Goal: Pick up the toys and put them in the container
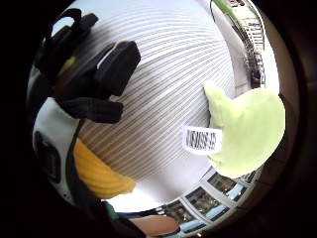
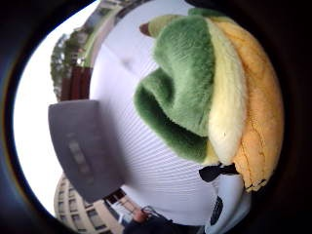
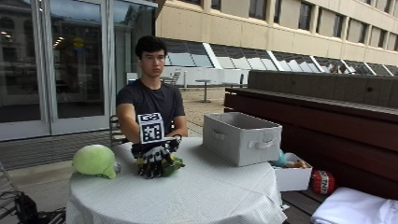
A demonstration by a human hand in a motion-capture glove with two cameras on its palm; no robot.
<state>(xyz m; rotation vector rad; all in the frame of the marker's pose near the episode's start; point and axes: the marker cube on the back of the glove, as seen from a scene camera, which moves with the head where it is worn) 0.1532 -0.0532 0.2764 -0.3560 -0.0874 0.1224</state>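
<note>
Fingers (image 3: 151,169) of the gloved right hand (image 3: 153,157) are seen curled down over a green and orange plush toy (image 3: 172,165) lying on the tabletop (image 3: 187,196). Only the thumb-side palm view reveals the toy's texture (image 2: 214,92): green fur, a cream band and orange fabric, pressed close to the palm. A pale green plush toy (image 3: 95,161) is shown beside the fingers, apart from them; its barcode label is made out only in the little-finger-side view (image 1: 247,129). On the fingers' other side, the grey container (image 3: 241,137) is seen standing on the tabletop.
</note>
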